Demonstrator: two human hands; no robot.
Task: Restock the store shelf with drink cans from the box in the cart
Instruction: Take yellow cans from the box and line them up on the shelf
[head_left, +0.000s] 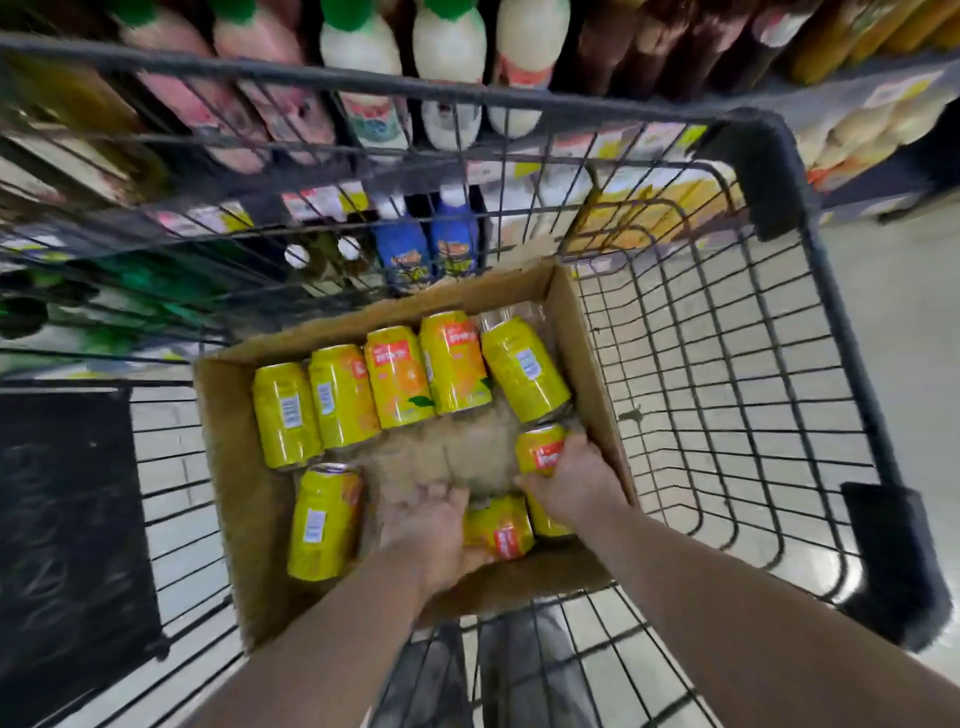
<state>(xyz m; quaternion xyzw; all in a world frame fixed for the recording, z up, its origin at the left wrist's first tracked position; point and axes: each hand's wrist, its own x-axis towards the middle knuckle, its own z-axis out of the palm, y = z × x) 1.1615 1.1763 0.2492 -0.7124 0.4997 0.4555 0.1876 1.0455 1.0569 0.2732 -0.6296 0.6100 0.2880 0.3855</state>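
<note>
An open cardboard box (244, 467) sits in a black wire cart (727, 364). Several yellow and orange drink cans lie on their sides in it, with a row of them (400, 384) along the far side and one can (324, 519) at the near left. My right hand (574, 480) is wrapped over an orange can (537, 447) at the box's right wall, with another can under the wrist. My left hand (434, 525) reaches in beside a can (501, 530) at the near edge, fingers curled against it. Crumpled plastic wrap covers the box's middle.
Store shelves (322, 202) stand beyond the cart, holding white, pink and blue bottles and price tags. A dark panel (62, 545) lies at the cart's left. The cart's right half shows bare wire over a pale tiled floor. The view is motion-blurred.
</note>
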